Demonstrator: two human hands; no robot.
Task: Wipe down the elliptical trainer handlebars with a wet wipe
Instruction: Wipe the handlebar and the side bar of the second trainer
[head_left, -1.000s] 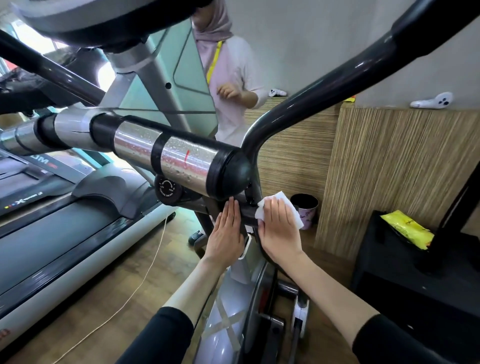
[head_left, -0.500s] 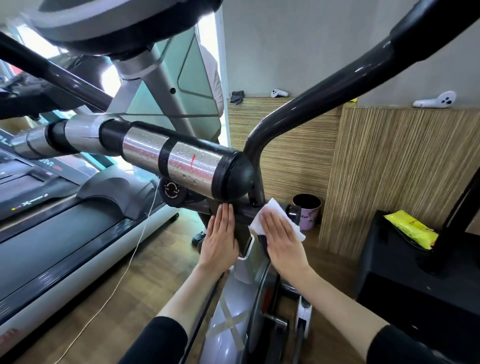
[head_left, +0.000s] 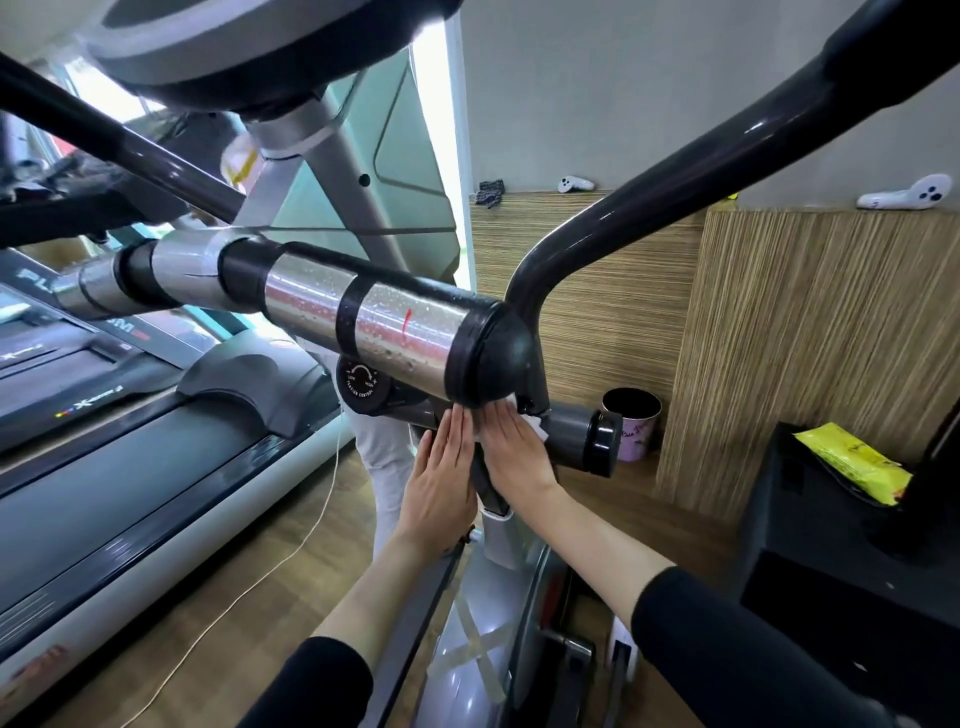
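Observation:
The elliptical's dark curved handlebar (head_left: 654, 192) sweeps from the upper right down to a joint below the chrome-and-black grip (head_left: 384, 325). My right hand (head_left: 511, 449) lies flat with straight fingers on that joint, pressing a white wet wipe (head_left: 532, 423); only a small crumpled edge of the wipe shows past my fingers. My left hand (head_left: 439, 478) rests flat beside it on the frame, fingers straight and holding nothing. A grey axle stub with a black cap (head_left: 592, 434) sticks out to the right of my right hand.
A treadmill (head_left: 119, 457) stands at the left with a white cord on the wood floor. A small dark cup (head_left: 631, 421) sits by the striped wall panel. A yellow wipes pack (head_left: 852, 460) lies on a black stand at the right. A person in light trousers stands behind the machine.
My right hand slid up and left over the joint, covering most of the wipe. The view shifted, showing the axle stub. The person behind moved left, now mostly hidden.

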